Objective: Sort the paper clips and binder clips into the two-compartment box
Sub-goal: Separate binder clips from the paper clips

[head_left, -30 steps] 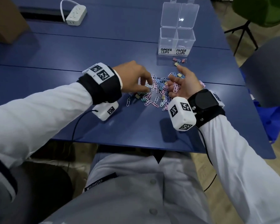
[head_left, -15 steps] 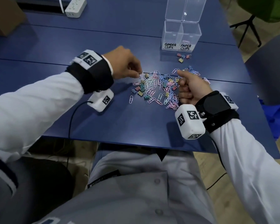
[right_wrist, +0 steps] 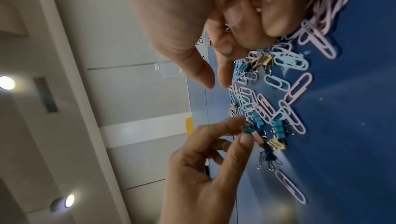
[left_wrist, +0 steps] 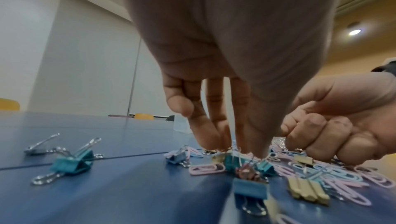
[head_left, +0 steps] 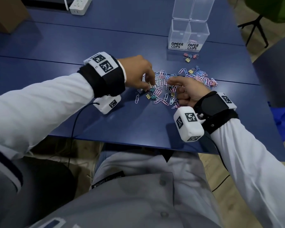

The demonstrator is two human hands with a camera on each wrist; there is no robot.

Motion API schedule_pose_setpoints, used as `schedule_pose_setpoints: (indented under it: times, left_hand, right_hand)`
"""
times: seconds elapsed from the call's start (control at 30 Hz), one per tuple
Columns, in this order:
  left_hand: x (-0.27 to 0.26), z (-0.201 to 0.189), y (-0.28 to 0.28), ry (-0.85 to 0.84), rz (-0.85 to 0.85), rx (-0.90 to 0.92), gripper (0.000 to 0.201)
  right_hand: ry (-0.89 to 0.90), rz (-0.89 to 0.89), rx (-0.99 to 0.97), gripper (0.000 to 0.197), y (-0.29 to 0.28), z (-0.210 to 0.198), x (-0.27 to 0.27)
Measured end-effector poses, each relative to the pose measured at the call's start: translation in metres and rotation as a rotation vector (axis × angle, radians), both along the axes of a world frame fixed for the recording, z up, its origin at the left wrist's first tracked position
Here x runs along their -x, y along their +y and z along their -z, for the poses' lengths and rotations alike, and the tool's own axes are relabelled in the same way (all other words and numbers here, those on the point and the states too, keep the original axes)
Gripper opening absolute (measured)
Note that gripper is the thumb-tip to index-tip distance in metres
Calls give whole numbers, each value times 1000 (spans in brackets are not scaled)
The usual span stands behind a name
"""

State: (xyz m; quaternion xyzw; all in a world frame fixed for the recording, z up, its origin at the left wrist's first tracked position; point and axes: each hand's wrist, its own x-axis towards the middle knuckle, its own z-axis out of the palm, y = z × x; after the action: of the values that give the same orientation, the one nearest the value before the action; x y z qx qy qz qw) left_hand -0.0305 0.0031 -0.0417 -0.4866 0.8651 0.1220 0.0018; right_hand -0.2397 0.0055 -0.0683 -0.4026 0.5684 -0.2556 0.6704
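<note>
Nearest the wearer, the right hand (head_left: 186, 91) is held over the near side of the clip pile, its lower fingers (right_wrist: 272, 24) clenched into the palm; a few paper clips appear to be enclosed there, though this cannot be confirmed. The thumb and forefinger are parted just above loose paper clips (head_left: 164, 96) on the bench (head_left: 130, 122).

Just beyond, the left hand (head_left: 138, 71) is brought down with its fingertips (left_wrist: 211, 141) closed in a pinch on the wire handles of a teal binder clip (left_wrist: 232, 159); other binder clips lie touching it beneath the fingers, tangled with pink and blue paper clips.

The step in hand is judged to be the picking of binder clips from the mixed pile. A good lift is judged to need a grip on one clip's handles only, raised straight so neighbours are shed.

Well beyond both hands, four binder clips (head_left: 190, 57) lie in front of the two-compartment box (head_left: 187, 35), open, with a few paper clips seen in its right compartment.
</note>
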Motion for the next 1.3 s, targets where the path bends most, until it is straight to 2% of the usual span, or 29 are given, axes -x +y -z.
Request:
schedule_pose_setpoints:
  times: [0.2,0.47,0.6,0.7,0.9,1.03,1.17,1.3]
  left_hand:
    - [-8,2,10,44,-25,12,32]
    - [-28,-5,11,19,-77,31,21]
    - [-1,-4,19,85,4,24,26]
    - [14,6,19,-25,65,27,34]
    - [-17,7,14,-30,-29,-15,16]
    - [-29,5,15,-20,-65,34,18]
    - [-2,5,19,57,10,61,24]
    - [17,9,19,-30,70,45,15]
  right_hand:
    - [11,33,7,21,-1,1,3]
    - [-11,71,9,20,-3,3,4]
    - [-36,76,0,19,-3,2,4]
    - [-30,82,6,20,-3,2,6]
    - [-24,112,22,20,-4,4,17]
    - [-43,126,24,19,-4,4,16]
    - [-52,132,22,19,-3,3,14]
    - [-31,127,30,19,-3,3,16]
